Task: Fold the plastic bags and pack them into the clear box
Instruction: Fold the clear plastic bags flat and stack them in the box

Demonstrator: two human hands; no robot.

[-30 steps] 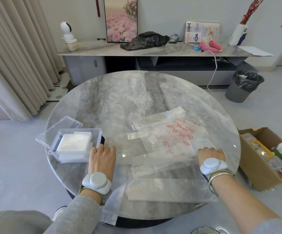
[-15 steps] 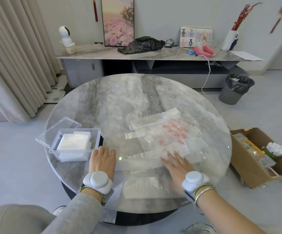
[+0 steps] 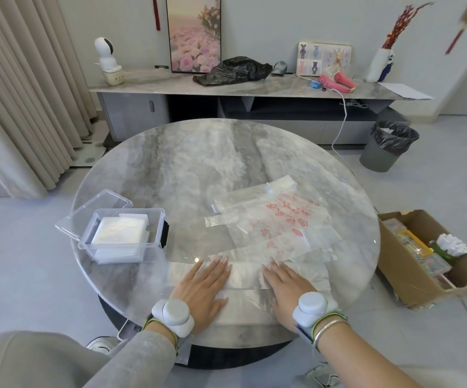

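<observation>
Clear plastic bag (image 3: 245, 275) lies pressed flat beneath left grip (image 3: 201, 287) and right grip (image 3: 285, 284), fingers straight.

The table (image 3: 187, 169) was grey marble with white veins. Past the right hand (image 3: 285, 287) lay clear bags (image 3: 277, 219) printed with red lettering. Beyond and left of the left hand (image 3: 201, 289), the clear box (image 3: 127, 210) held a white stack (image 3: 119, 232) and bore a black latch (image 3: 165, 233).
</observation>
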